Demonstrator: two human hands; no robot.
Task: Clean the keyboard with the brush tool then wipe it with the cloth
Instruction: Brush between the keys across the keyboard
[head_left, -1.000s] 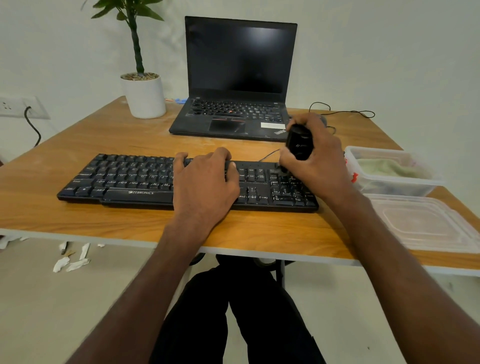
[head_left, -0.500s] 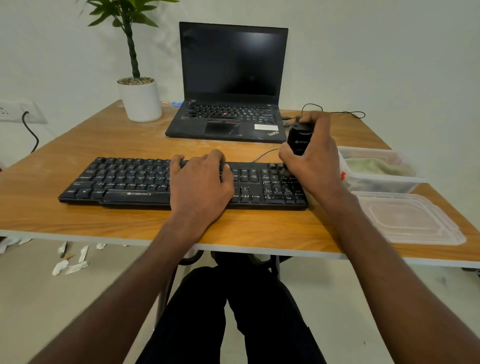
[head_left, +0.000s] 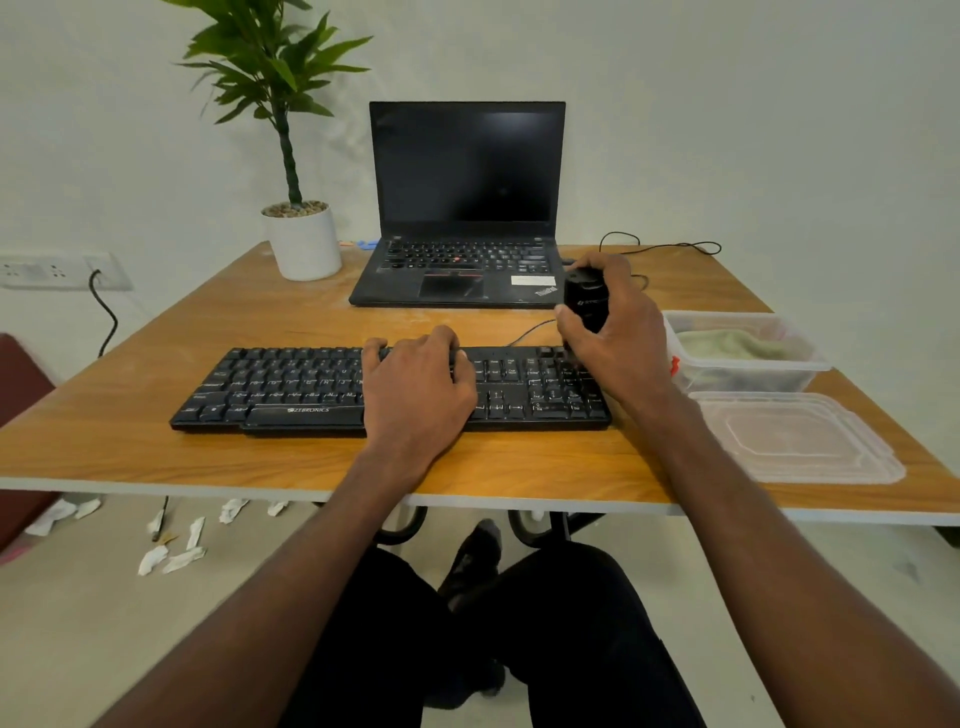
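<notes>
A black keyboard (head_left: 291, 387) lies across the wooden table (head_left: 156, 452). My left hand (head_left: 415, 387) rests flat on its middle keys, fingers spread. My right hand (head_left: 618, 338) grips a black cylindrical brush tool (head_left: 586, 301) upright over the keyboard's right end, near the number pad; its bristle end is hidden by my hand. A pale green cloth (head_left: 737, 345) lies inside a clear plastic box (head_left: 815, 364) to the right of the keyboard.
An open black laptop (head_left: 462, 208) stands behind the keyboard, with a white potted plant (head_left: 304, 239) to its left. A clear lid (head_left: 795, 441) lies at the table's right front. A thin cable (head_left: 665, 244) runs at the back right. Paper scraps (head_left: 176, 551) litter the floor.
The view has pulled back and tilted up, showing more wall and floor. My right hand with the brush tool has shifted slightly away from me over the keyboard's right end. My left hand stays put.
</notes>
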